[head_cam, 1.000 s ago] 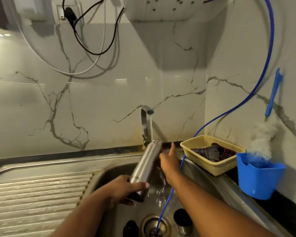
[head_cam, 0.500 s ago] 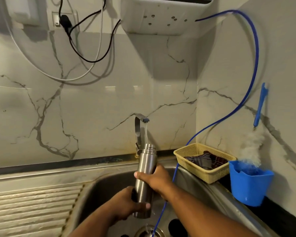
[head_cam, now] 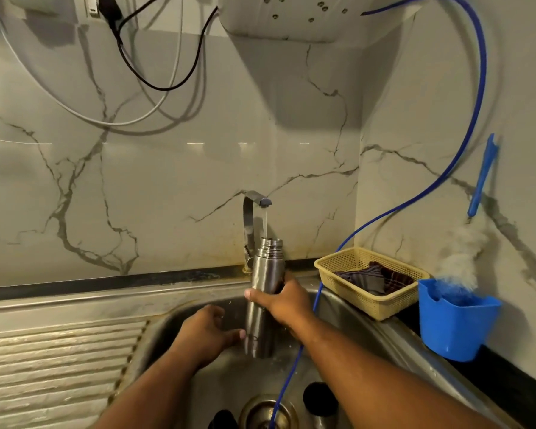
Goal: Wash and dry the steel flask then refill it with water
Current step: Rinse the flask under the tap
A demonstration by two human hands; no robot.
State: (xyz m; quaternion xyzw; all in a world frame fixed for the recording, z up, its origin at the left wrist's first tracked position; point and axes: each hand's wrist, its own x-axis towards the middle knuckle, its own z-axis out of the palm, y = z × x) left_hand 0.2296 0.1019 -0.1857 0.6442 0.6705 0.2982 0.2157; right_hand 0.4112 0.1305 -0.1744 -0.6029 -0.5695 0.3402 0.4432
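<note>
The steel flask point(head_cam: 262, 292) stands upright over the sink point(head_cam: 369, 323), its open mouth right under the tap point(head_cam: 254, 212), and a thin stream of water runs into it. My right hand point(head_cam: 283, 300) grips the flask around its middle. My left hand point(head_cam: 208, 332) sits just left of the flask's lower part, fingers relaxed, thumb tip touching or nearly touching the steel. Two dark round items, one a cap-like piece point(head_cam: 321, 397), lie on the sink floor beside the drain point(head_cam: 265, 413).
A blue hose point(head_cam: 421, 193) loops down from the white unit above into the drain. A yellow basket point(head_cam: 369, 286) with a dark cloth sits right of the sink, then a blue holder point(head_cam: 455, 323) with a bottle brush. The ribbed drainboard point(head_cam: 53, 366) lies left.
The flask went from tilted to upright under the tap. My right hand took hold of its middle, and my left hand let go of the lower part and now rests beside it.
</note>
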